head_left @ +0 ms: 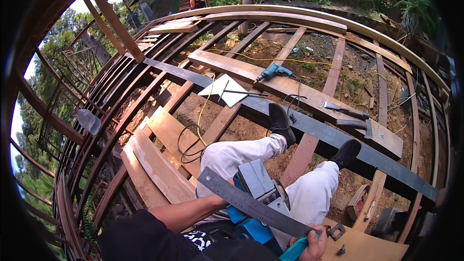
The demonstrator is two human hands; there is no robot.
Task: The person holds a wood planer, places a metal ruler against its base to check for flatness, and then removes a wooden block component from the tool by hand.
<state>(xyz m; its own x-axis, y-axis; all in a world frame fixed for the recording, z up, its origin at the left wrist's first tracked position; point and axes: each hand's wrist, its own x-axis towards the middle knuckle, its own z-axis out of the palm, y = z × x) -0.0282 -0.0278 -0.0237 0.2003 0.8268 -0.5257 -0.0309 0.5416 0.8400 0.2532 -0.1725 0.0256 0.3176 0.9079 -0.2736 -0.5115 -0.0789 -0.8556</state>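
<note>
A blue power planer (244,212) rests on my lap with its silver sole plates (256,179) facing up. Across it lies a long dark metal blade (251,208) with scale marks and a hole at its far-left end. My right hand (316,244) is closed on the teal handle (296,249) at the blade's near-right end. My left forearm (193,212) reaches to the planer's left side. Behind the blade and planer, the fingers of my left hand are hidden. A dark square metal piece (337,232) and a black knob-headed bolt (341,250) lie beside my right hand.
My shoes rest on a dark metal beam (319,129) among open wooden joists. A plank (227,65) carries a teal drill (278,71), a chisel (345,111) and a hatchet (357,124). White sheets (224,92), cords and loose boards (162,169) lie to the left. Another person (197,2) is far behind.
</note>
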